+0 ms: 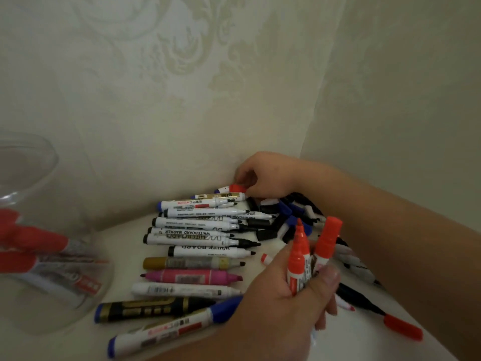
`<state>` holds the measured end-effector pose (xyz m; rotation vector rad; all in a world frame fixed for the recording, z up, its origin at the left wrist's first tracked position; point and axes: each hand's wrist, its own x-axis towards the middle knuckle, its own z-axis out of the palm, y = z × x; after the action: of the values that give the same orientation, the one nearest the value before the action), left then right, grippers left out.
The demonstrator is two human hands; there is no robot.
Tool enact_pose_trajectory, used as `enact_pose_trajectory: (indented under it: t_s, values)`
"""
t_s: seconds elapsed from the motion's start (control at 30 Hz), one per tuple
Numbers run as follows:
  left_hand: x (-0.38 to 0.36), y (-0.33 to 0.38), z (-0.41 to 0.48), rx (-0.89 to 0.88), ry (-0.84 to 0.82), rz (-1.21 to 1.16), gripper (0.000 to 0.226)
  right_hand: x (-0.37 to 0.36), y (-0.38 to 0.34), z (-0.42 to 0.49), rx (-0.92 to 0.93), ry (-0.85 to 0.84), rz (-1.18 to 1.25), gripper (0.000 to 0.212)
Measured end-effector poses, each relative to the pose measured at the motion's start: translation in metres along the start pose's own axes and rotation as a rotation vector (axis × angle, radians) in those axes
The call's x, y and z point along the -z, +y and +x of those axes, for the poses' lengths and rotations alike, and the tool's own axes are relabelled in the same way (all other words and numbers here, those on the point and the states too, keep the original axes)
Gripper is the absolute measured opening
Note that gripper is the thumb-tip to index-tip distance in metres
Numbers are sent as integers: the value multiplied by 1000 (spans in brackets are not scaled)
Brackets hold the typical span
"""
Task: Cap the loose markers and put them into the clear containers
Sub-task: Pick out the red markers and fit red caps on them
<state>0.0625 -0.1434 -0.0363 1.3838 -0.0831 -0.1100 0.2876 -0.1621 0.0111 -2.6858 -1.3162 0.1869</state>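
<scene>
My left hand (281,295) grips a bunch of red markers (299,256) upright at the lower middle. One shows a bare red tip; another beside it wears a red cap (329,238). My right hand (263,175) reaches across into the far corner and pinches the red end of a small marker (235,188) on top of the pile. A row of uncapped whiteboard markers (197,239) lies on the white surface, with gold, pink and blue ones nearer me. A clear container (39,256) at the left holds red-capped markers.
Loose black, blue and white caps (283,217) are heaped in the corner under my right arm. A black marker with a red cap (400,327) lies at the right. Patterned walls close in behind and on the right.
</scene>
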Motion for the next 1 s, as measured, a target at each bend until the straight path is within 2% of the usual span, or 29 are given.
enact_pose_trajectory:
  t_s: [0.03, 0.27, 0.43, 0.5, 0.6, 0.7, 0.83, 0.93, 1.0]
  values:
    - [1, -1, 0, 16, 3, 12, 41, 1, 0, -1, -2, -21, -1, 22]
    - [-2, 3, -6, 16, -19, 106, 20, -2, 1, 1, -60, 5, 39, 24]
    - [-2, 2, -6, 16, 5, 166, 45, -6, 4, 1, -89, 75, 111, 19]
    - [-1, 1, -5, 16, -7, 164, 48, -8, 5, -2, -99, 124, 162, 18]
    - [-1, 1, -3, 20, -35, 137, 27, -3, 6, -15, -123, 293, 254, 15]
    - [-2, 4, -3, 0, -30, 130, 10, 11, 7, -45, -176, 440, 391, 14]
    - [-2, 7, -3, -17, 17, 179, 15, 24, 13, -103, -241, 547, 679, 15]
    - [-3, 6, -1, -2, 41, 141, 37, 28, 19, -150, -205, 570, 984, 4]
    - [-6, 7, -2, 6, 33, 139, 45, 27, 21, -174, -144, 532, 1130, 9]
